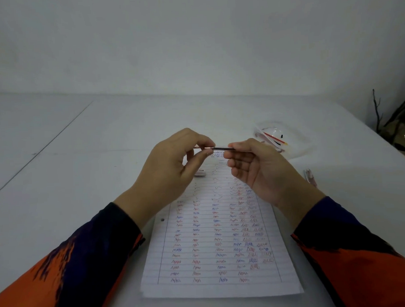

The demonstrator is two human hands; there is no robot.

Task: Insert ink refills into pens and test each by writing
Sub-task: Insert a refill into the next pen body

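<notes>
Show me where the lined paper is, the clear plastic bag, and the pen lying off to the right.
lined paper [209, 285], head view, bare bottom margin.
clear plastic bag [298, 146], head view, its right side.
pen [310, 177], head view, middle of its barrel.

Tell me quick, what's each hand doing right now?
Left hand: fingers pinch the pen barrel.
Right hand: fingers pinch the dark refill.

Orange sleeves [69, 270] streaked with dark navy frame a white lined sheet [215, 245] covered in rows of red and blue squiggles. A dark refill [221, 148] with a coppery end sits above the sheet; red, yellow and black pieces fill a clear bag [279, 138] on the white table [81, 158].
</notes>
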